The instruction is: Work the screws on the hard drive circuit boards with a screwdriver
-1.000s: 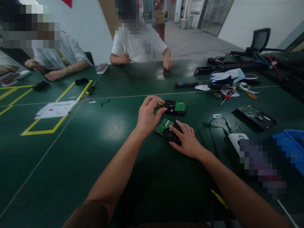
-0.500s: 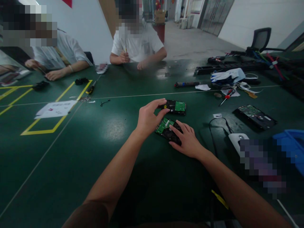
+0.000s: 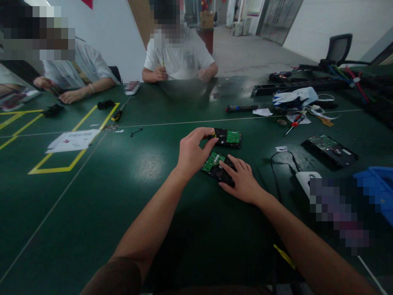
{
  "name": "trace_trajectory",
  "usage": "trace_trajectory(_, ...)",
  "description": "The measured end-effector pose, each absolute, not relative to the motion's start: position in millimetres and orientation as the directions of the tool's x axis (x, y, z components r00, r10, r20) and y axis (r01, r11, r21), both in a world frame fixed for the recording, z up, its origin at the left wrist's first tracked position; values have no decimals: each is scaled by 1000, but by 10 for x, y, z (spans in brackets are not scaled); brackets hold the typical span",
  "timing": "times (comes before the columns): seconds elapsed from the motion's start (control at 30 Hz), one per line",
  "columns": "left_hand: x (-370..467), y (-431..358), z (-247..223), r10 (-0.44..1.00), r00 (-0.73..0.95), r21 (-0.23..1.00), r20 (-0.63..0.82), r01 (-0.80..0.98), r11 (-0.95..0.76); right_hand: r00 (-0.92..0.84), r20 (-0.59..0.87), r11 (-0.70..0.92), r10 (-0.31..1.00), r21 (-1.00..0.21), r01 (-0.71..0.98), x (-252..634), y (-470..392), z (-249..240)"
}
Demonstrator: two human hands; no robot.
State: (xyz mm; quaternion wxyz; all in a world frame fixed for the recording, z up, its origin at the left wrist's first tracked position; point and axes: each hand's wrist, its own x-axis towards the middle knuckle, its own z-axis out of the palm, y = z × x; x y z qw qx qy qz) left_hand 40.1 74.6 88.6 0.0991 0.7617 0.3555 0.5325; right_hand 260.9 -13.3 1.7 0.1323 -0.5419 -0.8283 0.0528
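Note:
Two hard drives with green circuit boards lie on the green table. Over the left part of the near drive (image 3: 214, 161), my left hand (image 3: 196, 149) is pinched on a small yellow-and-black tool (image 3: 213, 135), most of it hidden by the fingers. The far drive (image 3: 232, 137) lies just beyond that hand. My right hand (image 3: 242, 180) grips the near drive's right part, with its thumb at the near edge, the index finger on top and other fingers along the far side.
To the right are a third hard drive (image 3: 331, 150), a red screwdriver (image 3: 296, 121), a white device (image 3: 307, 180) with a black cable and a blue bin (image 3: 379, 184). Paper (image 3: 73, 140) and a yellow-black screwdriver (image 3: 117, 114) lie left. Two people sit across the table.
The yellow part of the tool in my left fingers looks turned slightly. My right hand stays in place on the drive. Across the table, a person's hand has moved right and up.

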Motion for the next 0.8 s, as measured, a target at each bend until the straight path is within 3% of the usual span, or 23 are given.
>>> trace_trajectory(0.2,421,737,872,675,140,580,725,405,-707,-385,166,415,908,-227,881,2616,-129,11)
trace_trajectory(0.6,301,794,890,673,204,526,711,481,-701,-391,174,424,904,-237,874,2624,-129,14)
trace_trajectory(0.8,364,787,845,704,182,600,687,405,-690,-393,165,423,904,-234,875,2628,-122,10)
